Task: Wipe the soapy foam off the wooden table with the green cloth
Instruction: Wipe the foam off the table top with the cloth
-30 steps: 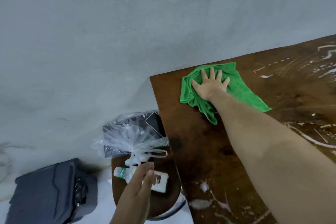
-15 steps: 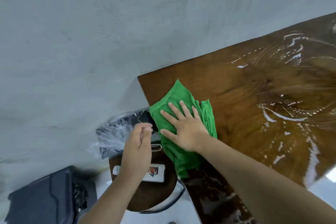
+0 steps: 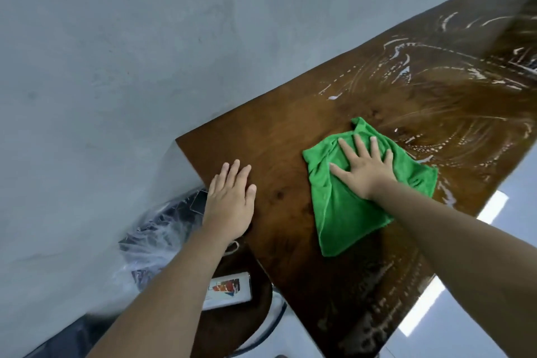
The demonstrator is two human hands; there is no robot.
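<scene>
Green cloth (image 3: 348,218) lies under spread right grip (image 3: 363,171), left grip (image 3: 229,203) flat on table (image 3: 290,131), foam (image 3: 402,48) beyond, stool (image 3: 229,328) beside.

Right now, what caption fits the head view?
Right hand presses green cloth on foamy wooden table; left hand flat near corner.

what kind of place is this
Probably a plain indoor room, maybe a home or workspace: a wooden table against a bare grey wall, a low round stool with a plastic bag beside it.
</scene>
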